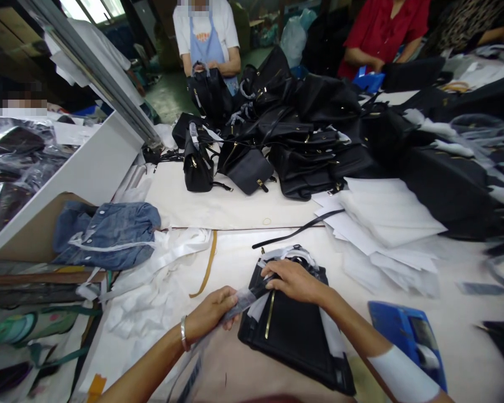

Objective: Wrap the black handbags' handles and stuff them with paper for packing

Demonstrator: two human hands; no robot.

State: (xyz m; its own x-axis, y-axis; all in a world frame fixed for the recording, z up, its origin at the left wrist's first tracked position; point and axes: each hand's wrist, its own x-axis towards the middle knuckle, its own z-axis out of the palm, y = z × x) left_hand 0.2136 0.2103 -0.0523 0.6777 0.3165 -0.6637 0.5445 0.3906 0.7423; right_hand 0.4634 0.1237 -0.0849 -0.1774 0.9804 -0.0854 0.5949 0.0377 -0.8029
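A black handbag (pixel 296 330) with a gold zipper lies flat on the white table (pixel 243 257) in front of me. My right hand (pixel 292 280) rests on its top edge, fingers curled and pressing down near the wrapped handle. My left hand (pixel 212 313), with a silver bracelet on the wrist, pinches a strip of clear plastic wrap (pixel 246 299) that runs to the bag's upper left corner. A loose black strap (pixel 298 229) lies just beyond the bag.
A pile of black handbags (pixel 294 134) fills the far table. White paper sheets (pixel 382 224) lie at right, a blue device (pixel 407 336) near right, a denim garment (pixel 109 232) at left. One person in an apron (pixel 205 39) holds a bag; another wears red (pixel 382 28).
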